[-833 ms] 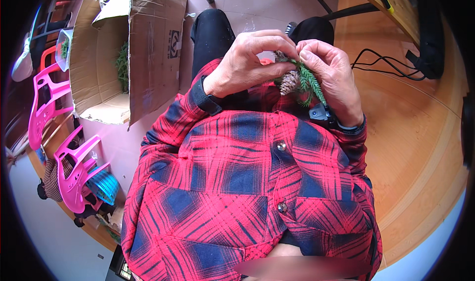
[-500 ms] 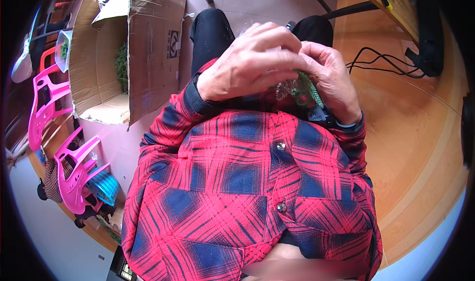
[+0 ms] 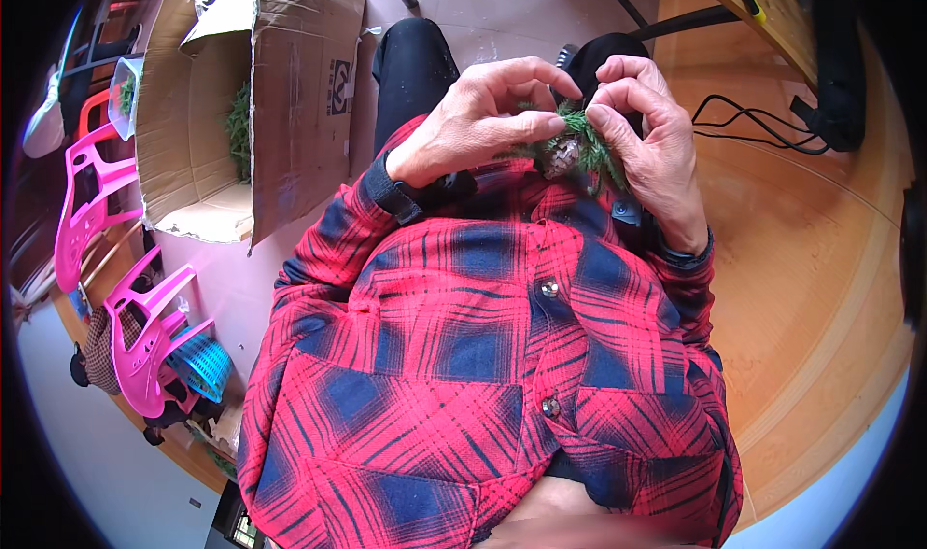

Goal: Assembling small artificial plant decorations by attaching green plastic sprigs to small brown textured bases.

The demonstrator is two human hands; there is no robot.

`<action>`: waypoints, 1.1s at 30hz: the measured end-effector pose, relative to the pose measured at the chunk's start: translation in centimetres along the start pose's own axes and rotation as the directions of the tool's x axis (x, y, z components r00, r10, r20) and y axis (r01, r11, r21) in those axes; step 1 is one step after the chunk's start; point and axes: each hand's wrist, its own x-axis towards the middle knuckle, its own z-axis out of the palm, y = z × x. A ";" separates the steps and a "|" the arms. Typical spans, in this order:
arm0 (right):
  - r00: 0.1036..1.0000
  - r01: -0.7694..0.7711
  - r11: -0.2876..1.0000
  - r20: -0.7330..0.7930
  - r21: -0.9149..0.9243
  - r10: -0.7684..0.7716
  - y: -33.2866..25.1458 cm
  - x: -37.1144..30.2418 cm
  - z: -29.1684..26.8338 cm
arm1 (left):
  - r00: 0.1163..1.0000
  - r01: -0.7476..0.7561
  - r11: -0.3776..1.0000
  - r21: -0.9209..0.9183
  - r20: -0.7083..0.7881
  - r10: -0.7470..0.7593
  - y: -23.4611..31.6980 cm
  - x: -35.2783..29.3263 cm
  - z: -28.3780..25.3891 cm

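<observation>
Above my lap, a small green artificial pine sprig (image 3: 603, 155) with a frosted brown pinecone (image 3: 561, 159) is between my hands. My left hand (image 3: 473, 119) curls round its left side, with the thumb against the greenery near the cone and the index finger arched above. From the right, my right hand (image 3: 657, 143) pinches the sprig's needles between thumb and fingers. My fingers and the needles hide part of the stem.
To my left stands an open cardboard box (image 3: 304, 105) with green sprigs (image 3: 238, 134) inside. Beyond it are pink plastic chairs (image 3: 145, 341), a blue basket (image 3: 203, 364) and a clear tub (image 3: 126, 95). A wooden table edge (image 3: 744, 8) and black cables (image 3: 758, 124) lie to the right.
My hands have moved apart slightly and no longer overlap. The sprig has turned, so the pinecone and more of the needles show between them.
</observation>
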 end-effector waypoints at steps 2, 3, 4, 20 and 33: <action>1.000 -0.014 0.999 0.028 0.034 0.013 0.1 -0.1 0.0 | 0.990 0.123 0.990 -0.063 0.083 -0.118 0.5 0.1 -0.1; 0.998 -0.031 0.997 0.057 0.068 0.027 0.3 -0.2 -0.1 | 0.977 0.185 0.979 -0.090 0.126 -0.173 0.7 0.1 -0.2; 0.995 -0.048 0.994 0.087 0.102 0.039 0.4 -0.2 0.0 | 0.977 0.184 0.979 -0.090 0.125 -0.172 0.9 0.1 -0.2; 0.998 -0.049 0.965 0.055 0.258 0.036 0.6 -0.8 1.0 | 0.982 0.109 0.994 0.012 0.150 -0.110 1.6 -1.0 0.2; 0.990 0.125 0.988 0.059 0.090 -0.131 -0.8 -0.4 1.4 | 0.981 0.104 0.995 0.007 0.166 -0.104 1.7 -1.2 -0.4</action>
